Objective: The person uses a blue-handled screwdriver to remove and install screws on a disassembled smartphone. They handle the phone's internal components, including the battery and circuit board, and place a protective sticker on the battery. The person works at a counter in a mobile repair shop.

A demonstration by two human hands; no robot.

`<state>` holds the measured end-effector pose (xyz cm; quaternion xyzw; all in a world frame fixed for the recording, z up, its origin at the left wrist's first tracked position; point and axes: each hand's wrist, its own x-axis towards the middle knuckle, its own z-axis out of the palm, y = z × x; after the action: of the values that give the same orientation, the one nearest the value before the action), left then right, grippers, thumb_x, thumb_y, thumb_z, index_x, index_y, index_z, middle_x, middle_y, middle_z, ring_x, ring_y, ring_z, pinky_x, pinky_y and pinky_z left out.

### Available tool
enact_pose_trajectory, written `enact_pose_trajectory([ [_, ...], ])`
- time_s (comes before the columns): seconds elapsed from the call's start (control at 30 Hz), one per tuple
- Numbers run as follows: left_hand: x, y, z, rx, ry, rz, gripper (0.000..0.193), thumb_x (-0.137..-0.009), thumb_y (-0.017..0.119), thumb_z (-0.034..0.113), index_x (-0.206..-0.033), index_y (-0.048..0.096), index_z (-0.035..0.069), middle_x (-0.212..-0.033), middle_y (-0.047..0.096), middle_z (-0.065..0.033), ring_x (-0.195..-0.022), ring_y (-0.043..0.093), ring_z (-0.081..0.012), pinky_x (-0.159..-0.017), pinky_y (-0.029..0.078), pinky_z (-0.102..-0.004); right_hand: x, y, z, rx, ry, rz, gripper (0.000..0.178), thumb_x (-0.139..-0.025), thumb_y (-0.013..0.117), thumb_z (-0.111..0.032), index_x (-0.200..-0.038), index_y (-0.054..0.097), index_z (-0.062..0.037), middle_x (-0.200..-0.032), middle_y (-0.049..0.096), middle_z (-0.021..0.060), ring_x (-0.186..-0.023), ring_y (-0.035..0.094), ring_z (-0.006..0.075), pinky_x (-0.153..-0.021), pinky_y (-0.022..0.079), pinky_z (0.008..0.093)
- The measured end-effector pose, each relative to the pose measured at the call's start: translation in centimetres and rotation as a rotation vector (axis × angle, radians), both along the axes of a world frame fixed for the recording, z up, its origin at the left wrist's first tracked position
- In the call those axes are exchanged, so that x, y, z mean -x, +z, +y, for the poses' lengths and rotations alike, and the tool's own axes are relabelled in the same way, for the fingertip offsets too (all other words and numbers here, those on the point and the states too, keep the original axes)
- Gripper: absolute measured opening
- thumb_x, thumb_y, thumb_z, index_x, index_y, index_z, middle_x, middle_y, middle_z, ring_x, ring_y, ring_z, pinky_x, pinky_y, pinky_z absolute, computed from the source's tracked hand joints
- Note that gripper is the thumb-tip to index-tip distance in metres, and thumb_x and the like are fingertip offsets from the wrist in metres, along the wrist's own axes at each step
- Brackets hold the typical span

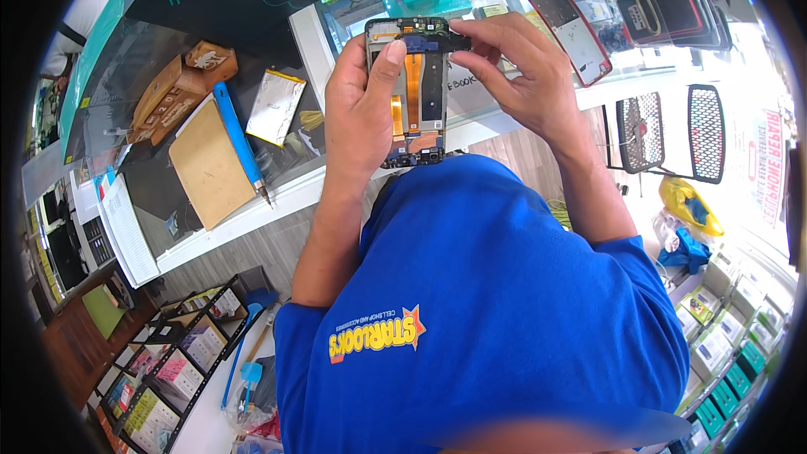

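A blue pen-shaped tool (237,139) and a flat silver pack (276,108) are lying on the tabletop (218,237) as, to their right, the left hand (361,109) is gripping an opened smartphone (433,97) near the tabletop's edge, fingers closed about its side. At the phone's upper right, the right hand (534,76) is apparently pinching a small black part (459,41), fingertips nearly together; careful work is likely calling for a light, level pull, sparing the orange ribbon cable (413,92).
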<state>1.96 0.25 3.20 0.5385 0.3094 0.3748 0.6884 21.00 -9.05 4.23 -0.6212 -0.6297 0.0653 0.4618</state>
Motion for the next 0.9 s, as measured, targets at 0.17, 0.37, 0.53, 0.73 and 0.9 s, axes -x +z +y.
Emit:
enact_pose_trajectory([
  [0.17, -0.1, 0.1, 0.2, 0.043, -0.03, 0.021, 0.037, -0.115, 0.064, 0.031, -0.133, 0.064, -0.001, -0.117, 0.075, -0.0064, -0.102, 0.069, -0.0077, -0.088, 0.057, -0.0261, -0.6, -0.4, -0.1, -0.033, 0.041, -0.022, 0.038, -0.09, 0.088, -0.004, -0.127, 0.079, -0.005, -0.095, 0.072, 0.0061, -0.077, 0.067, 0.0134, -0.07, 0.055, 0.0287],
  [0.37, -0.3, 0.7, -0.2, 0.098, -0.045, 0.064, 0.039, -0.116, 0.06, 0.035, -0.134, 0.065, 0.001, -0.117, 0.074, -0.0044, -0.102, 0.068, -0.0076, -0.09, 0.056, -0.0259, -1.2, -0.1, -0.4, 0.026, 0.033, 0.086, 0.035, -0.091, 0.086, -0.002, -0.125, 0.08, -0.0039, -0.093, 0.071, 0.0041, -0.078, 0.066, 0.0103, -0.069, 0.054, 0.0272],
  [0.53, -0.8, 0.5, -0.1, 0.077, -0.08, 0.025, 0.04, -0.118, 0.056, 0.037, -0.134, 0.065, 0.001, -0.116, 0.074, -0.0039, -0.102, 0.067, -0.0075, -0.091, 0.055, -0.0258, -0.9, -0.3, 0.0, 0.05, -0.004, 0.125, 0.029, -0.094, 0.086, -0.013, -0.122, 0.081, -0.007, -0.09, 0.07, 0.0035, -0.073, 0.065, 0.0123, -0.067, 0.055, 0.0272],
  [0.73, -1.0, 0.4, -0.1, 0.05, -0.077, 0.071, 0.039, -0.119, 0.054, 0.036, -0.132, 0.065, 0.001, -0.113, 0.074, -0.0035, -0.101, 0.067, -0.007, -0.09, 0.055, -0.0256, -0.5, -0.4, 0.4, 0.039, -0.028, 0.086, 0.03, -0.094, 0.086, -0.016, -0.123, 0.082, -0.0119, -0.091, 0.068, 0.0041, -0.072, 0.063, 0.0145, -0.065, 0.054, 0.0287],
  [0.9, -1.0, 0.1, -0.1, -0.036, -0.056, 0.096, 0.038, -0.119, 0.053, 0.036, -0.128, 0.067, 0.001, -0.11, 0.074, -0.0029, -0.096, 0.065, -0.0058, -0.087, 0.054, -0.0247, -0.4, -0.5, 0.4, 0.008, -0.042, 0.014, 0.029, -0.094, 0.087, -0.018, -0.123, 0.082, -0.0131, -0.093, 0.068, 0.0049, -0.071, 0.062, 0.0163, -0.063, 0.052, 0.031],
])
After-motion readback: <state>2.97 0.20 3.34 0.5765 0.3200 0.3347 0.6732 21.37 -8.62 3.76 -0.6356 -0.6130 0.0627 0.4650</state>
